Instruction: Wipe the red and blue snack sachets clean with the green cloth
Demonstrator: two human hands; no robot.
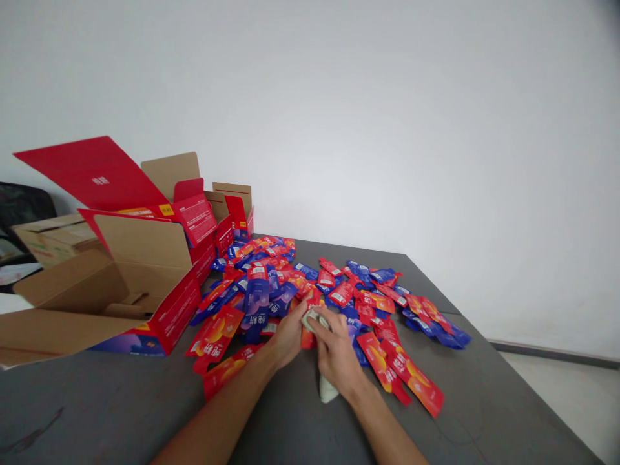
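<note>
My left hand (289, 334) is closed on a red and orange packet (308, 340), whose lower end shows between my hands. Bunched in my right hand (336, 352) is a pale cloth (328, 390); its upper part lies against the packet and a loose end hangs below the palm. Both hands meet at the near edge of a spread of red packets and blue packets. A blue packet (256, 300) lies left of my left hand, and a long red packet (414, 381) lies to the right of my right hand. My fingers hide much of the held packet.
An open red carton (177, 310) with brown flaps stands on the left of the dark table (290, 420). Behind it are more open red boxes (196, 219). A brown cardboard box (62, 236) and a black chair (24, 206) are farther left. A white wall (363, 129) rises behind.
</note>
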